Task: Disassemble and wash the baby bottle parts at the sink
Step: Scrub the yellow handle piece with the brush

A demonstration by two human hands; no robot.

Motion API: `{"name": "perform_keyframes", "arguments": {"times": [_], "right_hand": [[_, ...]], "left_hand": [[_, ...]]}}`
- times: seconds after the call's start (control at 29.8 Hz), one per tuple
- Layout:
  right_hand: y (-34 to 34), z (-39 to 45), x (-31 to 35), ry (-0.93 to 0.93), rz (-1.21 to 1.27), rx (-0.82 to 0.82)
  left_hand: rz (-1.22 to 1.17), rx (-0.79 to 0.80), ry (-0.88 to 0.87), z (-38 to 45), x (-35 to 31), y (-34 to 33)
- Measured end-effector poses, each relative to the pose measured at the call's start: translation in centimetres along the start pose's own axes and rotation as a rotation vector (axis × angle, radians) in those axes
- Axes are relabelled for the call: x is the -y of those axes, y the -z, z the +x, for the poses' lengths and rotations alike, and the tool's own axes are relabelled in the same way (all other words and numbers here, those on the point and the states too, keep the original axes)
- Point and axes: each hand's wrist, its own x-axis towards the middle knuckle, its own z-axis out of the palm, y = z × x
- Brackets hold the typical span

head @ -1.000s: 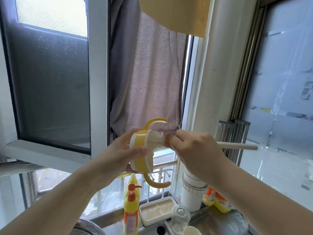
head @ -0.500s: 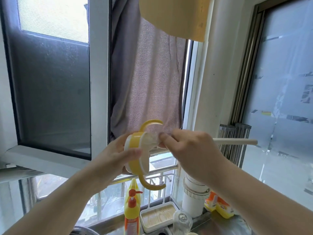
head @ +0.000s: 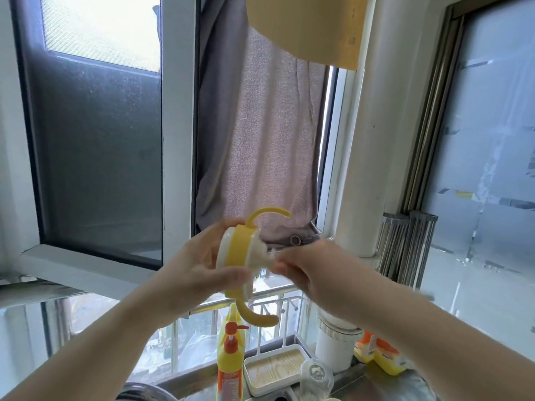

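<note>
The left hand point(head: 199, 267) grips the yellow collar point(head: 237, 247) at frame centre, handles at 12 and 6 o'clock. The right hand point(head: 312, 273), at its 3 o'clock, pinches something blurred at the nipple point(head: 259, 254). A soap bottle point(head: 230, 357) stands at 6 o'clock.

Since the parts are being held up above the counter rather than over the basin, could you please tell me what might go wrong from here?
The left hand grips the yellow handled bottle collar high up; wet or soapy, it could slip and drop onto the clear bottle or dish soap bottle below. The right hand is blurred at the nipple, so a hard scrub or tug might tear it or flick water about.
</note>
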Motion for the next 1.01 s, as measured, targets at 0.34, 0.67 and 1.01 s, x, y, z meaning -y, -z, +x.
{"name": "perform_keyframes", "arguments": {"times": [0.34, 0.67, 1.01], "right_hand": [[-0.7, 0.0, 0.5, -0.11, 0.351, 0.138], [0.1, -0.4, 0.9, -0.372, 0.987, 0.328], [-0.1, -0.1, 0.9, -0.312, 0.804, 0.275]], "left_hand": [[-0.133, 0.01, -0.073, -0.8, -0.3, 0.1], [0.193, 0.032, 0.036, -1.1, 1.1, -0.2], [-0.54, 0.117, 0.125, -1.2, -1.6, -0.4]]}}
